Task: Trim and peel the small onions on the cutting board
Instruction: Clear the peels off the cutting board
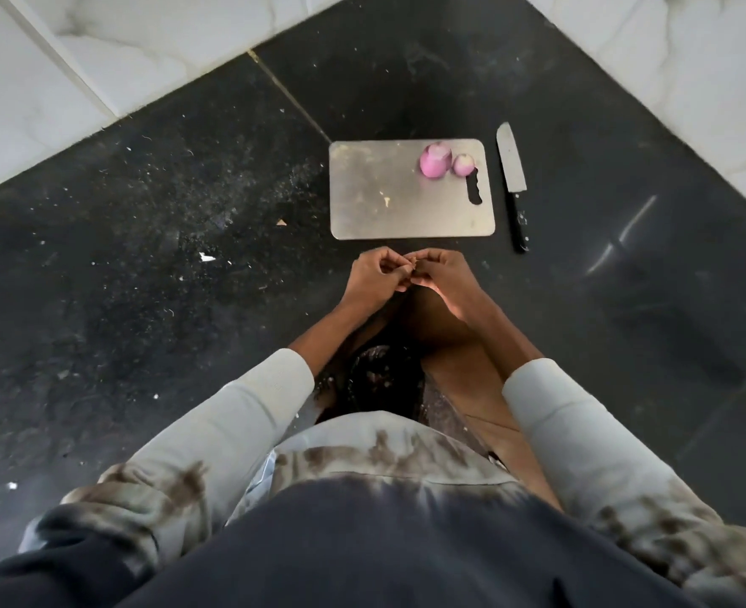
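A steel cutting board (389, 199) lies on the dark floor ahead of me. Two peeled pink onions rest on its far right part: a larger onion (434, 161) and a smaller onion (464, 164) touching it. Below the board's near edge my left hand (373, 278) and my right hand (446, 278) meet fingertip to fingertip. Both pinch a small brownish thing (411, 271), mostly hidden by the fingers; I cannot tell whether it is an onion or a piece of skin.
A knife (513, 177) with a black handle lies on the floor just right of the board, blade pointing away. Bits of peel (206, 257) and crumbs dot the black floor. A dark bowl (380, 379) sits between my legs. White tiled walls border the floor.
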Demonstrator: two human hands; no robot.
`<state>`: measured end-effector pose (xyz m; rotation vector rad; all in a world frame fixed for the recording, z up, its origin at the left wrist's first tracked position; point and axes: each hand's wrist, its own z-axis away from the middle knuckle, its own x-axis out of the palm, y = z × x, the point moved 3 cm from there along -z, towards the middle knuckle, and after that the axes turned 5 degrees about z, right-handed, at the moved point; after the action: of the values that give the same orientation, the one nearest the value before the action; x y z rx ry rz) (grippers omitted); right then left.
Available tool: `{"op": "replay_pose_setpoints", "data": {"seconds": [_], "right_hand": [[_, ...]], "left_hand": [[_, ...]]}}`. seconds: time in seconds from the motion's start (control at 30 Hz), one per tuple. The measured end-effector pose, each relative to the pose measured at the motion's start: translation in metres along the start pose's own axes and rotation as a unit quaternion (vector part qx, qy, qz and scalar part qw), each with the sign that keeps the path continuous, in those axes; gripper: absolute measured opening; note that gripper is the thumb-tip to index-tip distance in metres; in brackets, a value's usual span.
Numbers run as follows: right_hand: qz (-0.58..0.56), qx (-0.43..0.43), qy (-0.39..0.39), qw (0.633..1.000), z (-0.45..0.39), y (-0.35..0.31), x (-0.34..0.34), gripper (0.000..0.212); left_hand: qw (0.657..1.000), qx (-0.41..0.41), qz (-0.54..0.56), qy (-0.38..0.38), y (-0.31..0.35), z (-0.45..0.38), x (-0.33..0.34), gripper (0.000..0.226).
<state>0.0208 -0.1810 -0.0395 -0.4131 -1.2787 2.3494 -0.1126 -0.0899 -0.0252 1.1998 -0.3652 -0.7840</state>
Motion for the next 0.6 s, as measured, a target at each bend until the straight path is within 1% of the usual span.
{"op": "replay_pose_setpoints", "data": {"seconds": [0.17, 0.27, 0.37, 0.47, 0.53, 0.6], "right_hand": [[0.017, 0.022, -0.018, 0.999, 0.049, 0.043, -0.019, 0.017], [0.043, 0.059, -0.019, 0.997, 0.056, 0.080, -0.017, 0.028], [0.069, 0.097, -0.012, 0.993, 0.052, 0.135, -0.002, 0.035], [0.054, 0.121, -0.007, 0.991, 0.025, 0.200, 0.014, 0.042], [0.059, 0.128, -0.001, 0.990, 0.010, 0.242, 0.024, 0.044], [0.085, 0.150, 0.007, 0.985, -0.009, 0.285, 0.028, 0.041]], "left_hand": [[0.999, -0.026, -0.018, 0.017, -0.033, 0.044, 0.036, 0.006], [0.997, -0.064, -0.040, 0.034, -0.067, 0.065, 0.050, 0.007], [0.989, -0.110, -0.069, 0.067, -0.120, 0.076, 0.059, 0.006], [0.978, -0.154, -0.104, 0.092, -0.183, 0.067, 0.071, 0.005], [0.970, -0.183, -0.114, 0.110, -0.222, 0.060, 0.079, 0.010], [0.958, -0.222, -0.137, 0.117, -0.260, 0.052, 0.085, 0.018]]}}
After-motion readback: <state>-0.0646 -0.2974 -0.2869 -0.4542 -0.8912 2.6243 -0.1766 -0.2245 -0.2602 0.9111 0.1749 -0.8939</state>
